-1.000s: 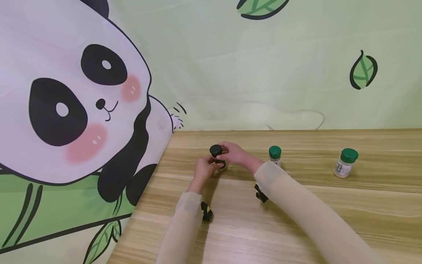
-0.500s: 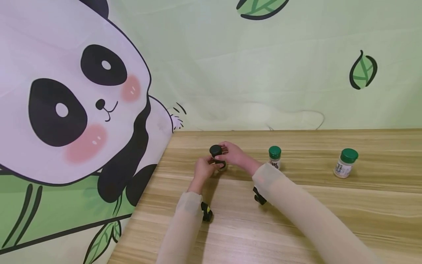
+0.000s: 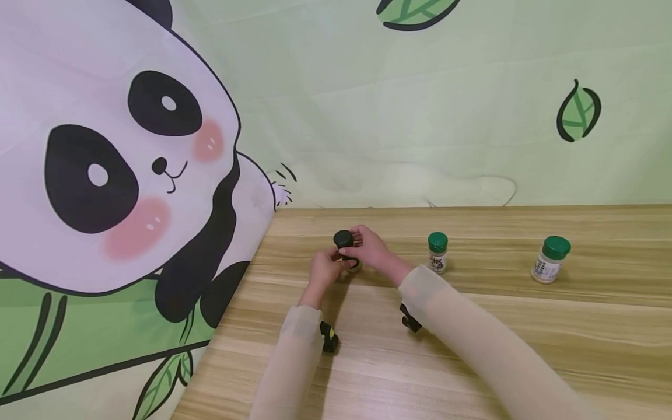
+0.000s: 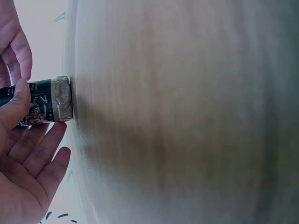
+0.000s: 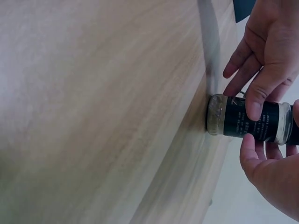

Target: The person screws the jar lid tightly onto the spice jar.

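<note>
A spice jar with a dark label (image 5: 236,114) and a black cap (image 3: 343,238) stands upright on the wooden table (image 3: 388,361). My left hand (image 3: 326,269) grips its body, thumb on the label and fingers behind, as the left wrist view also shows around the jar (image 4: 41,103). From the other side my right hand (image 3: 370,245) holds the jar's upper part, thumb and fingers round the black cap. In the right wrist view the clear base (image 5: 216,115) rests on the tabletop, and the right hand (image 5: 275,175) is partly cut off by the frame.
Two green-capped jars stand to the right: a smaller one (image 3: 437,254) beyond the right forearm, and a larger one (image 3: 548,259) farther along. Behind the table hangs a pale green cloth (image 3: 378,128) with a panda printed at left (image 3: 173,157).
My right wrist and forearm have swung slightly left and down, uncovering the smaller green-capped jar. The right thumb has shifted across the dark jar's upper part. My left hand keeps its place.
</note>
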Demonstrator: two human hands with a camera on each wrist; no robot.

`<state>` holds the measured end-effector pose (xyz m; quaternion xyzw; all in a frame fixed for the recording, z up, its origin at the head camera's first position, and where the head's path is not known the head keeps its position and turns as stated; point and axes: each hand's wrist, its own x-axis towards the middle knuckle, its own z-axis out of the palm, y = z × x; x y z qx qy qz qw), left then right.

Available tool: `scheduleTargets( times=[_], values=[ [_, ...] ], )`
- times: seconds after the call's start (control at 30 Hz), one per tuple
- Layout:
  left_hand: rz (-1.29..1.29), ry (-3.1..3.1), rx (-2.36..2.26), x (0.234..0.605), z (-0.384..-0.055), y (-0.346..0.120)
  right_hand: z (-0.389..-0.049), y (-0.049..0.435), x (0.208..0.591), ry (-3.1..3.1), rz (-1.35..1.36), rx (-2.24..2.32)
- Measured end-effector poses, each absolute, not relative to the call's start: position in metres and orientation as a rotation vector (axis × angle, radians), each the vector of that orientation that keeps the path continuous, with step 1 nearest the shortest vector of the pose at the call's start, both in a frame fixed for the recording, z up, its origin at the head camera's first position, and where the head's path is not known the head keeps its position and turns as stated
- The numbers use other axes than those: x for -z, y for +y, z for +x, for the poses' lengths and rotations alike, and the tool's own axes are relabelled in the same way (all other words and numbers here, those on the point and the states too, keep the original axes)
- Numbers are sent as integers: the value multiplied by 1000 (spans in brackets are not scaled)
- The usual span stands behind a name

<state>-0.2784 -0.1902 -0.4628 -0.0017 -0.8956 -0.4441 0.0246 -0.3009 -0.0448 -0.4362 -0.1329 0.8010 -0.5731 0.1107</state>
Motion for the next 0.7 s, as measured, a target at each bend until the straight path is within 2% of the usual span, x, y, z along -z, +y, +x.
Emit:
scheduleTargets(
  times=[0.7],
  values=[
    [22, -2765, 1328, 463, -278, -189, -293, -53, 443, 2359, -284, 1837]
  ],
)
